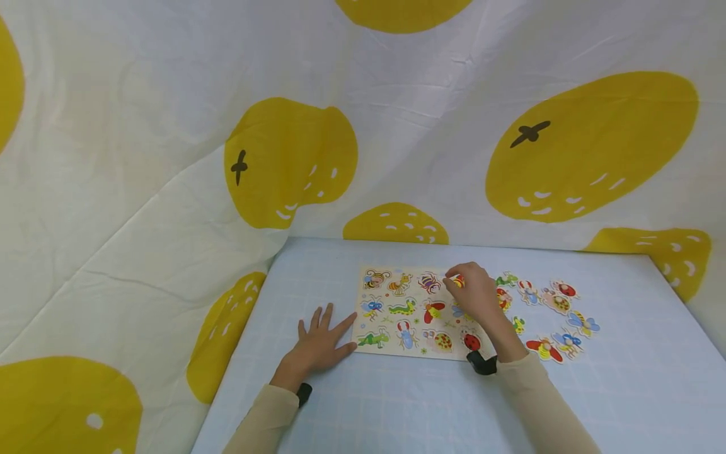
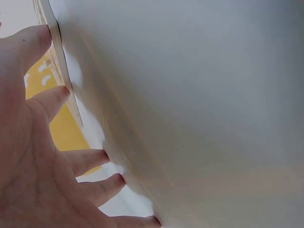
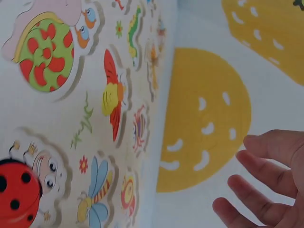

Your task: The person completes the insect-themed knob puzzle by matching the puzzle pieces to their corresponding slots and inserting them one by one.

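A flat puzzle board (image 1: 392, 343) printed with bright insects lies on the table, its pictures set in shaped outlines. My left hand (image 1: 319, 347) rests with spread fingers beside it, thumb and index fingertip at the board's left edge. In the left wrist view those fingertips (image 2: 64, 91) meet the thin board edge. My right hand (image 1: 475, 293) hovers over the upper right of the board, near the spider (image 1: 429, 283). The right wrist view shows this hand (image 3: 275, 185) loosely bent, thumb tip close to index tip, holding nothing. Its forearm hides part of the board's right side.
Several loose insect pieces lie right of the board, among them a ladybug (image 1: 564, 289), a blue-winged bee (image 1: 583, 323) and a red-winged insect (image 1: 545, 349). A pale blue cloth (image 1: 397, 410) covers the table. A white curtain with yellow fruit shapes (image 1: 397, 224) hangs behind and at the left.
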Demonstrator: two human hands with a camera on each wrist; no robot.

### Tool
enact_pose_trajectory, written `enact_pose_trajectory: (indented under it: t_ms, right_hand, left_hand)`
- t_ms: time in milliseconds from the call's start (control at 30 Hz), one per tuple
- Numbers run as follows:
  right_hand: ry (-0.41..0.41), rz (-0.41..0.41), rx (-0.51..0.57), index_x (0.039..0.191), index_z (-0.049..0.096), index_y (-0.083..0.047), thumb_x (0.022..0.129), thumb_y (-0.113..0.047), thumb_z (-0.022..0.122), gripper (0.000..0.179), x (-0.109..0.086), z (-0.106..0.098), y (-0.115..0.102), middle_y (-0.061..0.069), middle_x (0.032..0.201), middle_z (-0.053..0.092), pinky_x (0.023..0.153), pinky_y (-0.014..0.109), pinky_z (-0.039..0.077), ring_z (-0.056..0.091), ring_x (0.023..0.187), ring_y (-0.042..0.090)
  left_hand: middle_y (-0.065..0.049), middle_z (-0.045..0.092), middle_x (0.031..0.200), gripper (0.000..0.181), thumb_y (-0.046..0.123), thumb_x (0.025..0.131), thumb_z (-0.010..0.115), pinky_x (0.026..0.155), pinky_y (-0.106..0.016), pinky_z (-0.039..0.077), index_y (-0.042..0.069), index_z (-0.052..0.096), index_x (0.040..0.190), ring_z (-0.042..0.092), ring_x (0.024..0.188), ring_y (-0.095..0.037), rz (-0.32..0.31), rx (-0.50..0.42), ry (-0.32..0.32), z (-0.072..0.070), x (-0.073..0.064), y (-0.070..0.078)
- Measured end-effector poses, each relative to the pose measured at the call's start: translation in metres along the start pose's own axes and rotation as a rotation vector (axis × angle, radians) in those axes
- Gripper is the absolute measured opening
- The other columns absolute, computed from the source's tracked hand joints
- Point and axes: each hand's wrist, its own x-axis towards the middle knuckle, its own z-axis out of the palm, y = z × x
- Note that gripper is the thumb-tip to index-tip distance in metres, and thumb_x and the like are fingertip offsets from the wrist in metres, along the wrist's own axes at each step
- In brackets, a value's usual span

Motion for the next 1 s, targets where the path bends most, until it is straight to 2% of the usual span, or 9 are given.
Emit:
enact_pose_trajectory:
  t_ms: [167,367,700,867,1000]
  right_hand:
    - [0.014,0.03,0.024,0.102,0.074,-0.001,0.095,-0.016,0.069,0.017,-0.012,-0.011,0.005,0.024,0.115,0.063,0.092,0.068,0.039,0.054,0.114,0.045]
    - [0.022,0.082,0.001,0.104,0.073,0.0,0.095,-0.015,0.067,0.019,-0.024,-0.022,0.013,0.025,0.119,0.061,0.095,0.067,0.038,0.052,0.118,0.044]
    - [0.09,0.074,-0.022,0.106,0.072,0.002,0.094,-0.013,0.069,0.019,-0.041,-0.037,0.032,0.026,0.117,0.062,0.096,0.07,0.036,0.05,0.119,0.046]
    - [0.087,0.133,0.012,0.11,0.07,0.002,0.096,-0.016,0.068,0.023,-0.048,-0.048,0.037,0.028,0.126,0.057,0.096,0.071,0.036,0.046,0.123,0.05]
    - [0.102,0.163,0.009,0.11,0.071,0.001,0.096,-0.018,0.067,0.024,-0.052,-0.051,0.044,0.027,0.126,0.056,0.095,0.07,0.038,0.047,0.121,0.048]
  left_hand:
    - [-0.018,0.009,0.166,0.068,0.061,0.096,0.052,0.108,-0.075,0.005,0.041,0.03,0.157,0.003,0.149,-0.046,0.006,-0.008,-0.005,0.0,0.0,0.0]
    - [-0.018,0.009,0.166,0.068,0.062,0.096,0.052,0.108,-0.075,0.006,0.043,0.029,0.157,0.003,0.149,-0.045,0.007,-0.006,-0.005,0.002,0.002,-0.002]
    - [-0.018,0.009,0.166,0.068,0.063,0.096,0.052,0.108,-0.076,0.006,0.042,0.029,0.157,0.003,0.149,-0.046,0.018,-0.003,0.006,0.003,0.004,-0.003]
    - [-0.018,0.007,0.166,0.069,0.064,0.096,0.051,0.108,-0.076,0.005,0.042,0.028,0.157,0.002,0.149,-0.045,0.011,-0.005,-0.004,0.003,0.002,-0.002]
    - [-0.017,0.007,0.166,0.069,0.063,0.096,0.051,0.108,-0.076,0.005,0.042,0.029,0.157,0.002,0.149,-0.045,0.004,-0.004,-0.003,0.002,0.001,-0.002]
